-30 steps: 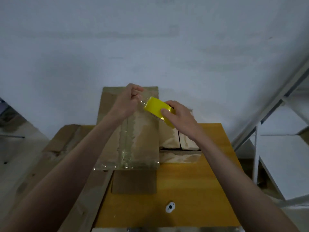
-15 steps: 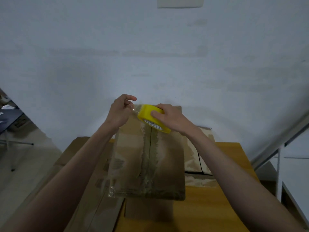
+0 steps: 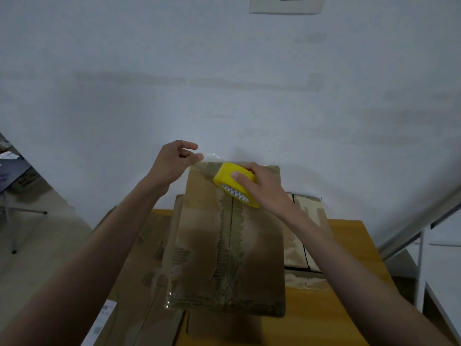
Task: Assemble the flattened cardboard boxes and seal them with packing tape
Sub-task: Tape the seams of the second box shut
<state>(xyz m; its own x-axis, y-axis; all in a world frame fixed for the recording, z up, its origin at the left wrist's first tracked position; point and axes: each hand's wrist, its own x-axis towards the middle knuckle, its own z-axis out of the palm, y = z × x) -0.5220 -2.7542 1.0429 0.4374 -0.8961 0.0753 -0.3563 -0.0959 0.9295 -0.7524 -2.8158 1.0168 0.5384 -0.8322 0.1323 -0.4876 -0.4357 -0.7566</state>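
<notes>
A worn cardboard box [image 3: 199,245] stands on the yellow wooden table [image 3: 349,308], its top flaps closed along a torn middle seam with old clear tape. My right hand [image 3: 262,188] grips a yellow tape dispenser [image 3: 233,183] at the far end of the seam. My left hand [image 3: 174,163] pinches the free end of a clear tape strip [image 3: 209,157] that stretches from the dispenser, just past the box's far left corner.
More taped cardboard boxes [image 3: 306,221] sit behind on the right. Flattened cardboard [image 3: 139,258] lies to the left, partly under the box. A white wall is close behind. A white metal shelf frame [image 3: 421,258] stands at right, and a chair leg [image 3: 22,213] at far left.
My hands have drawn apart, pulling a length of clear tape out of the dispenser. The view has tilted up and the box now sits lower in the frame.
</notes>
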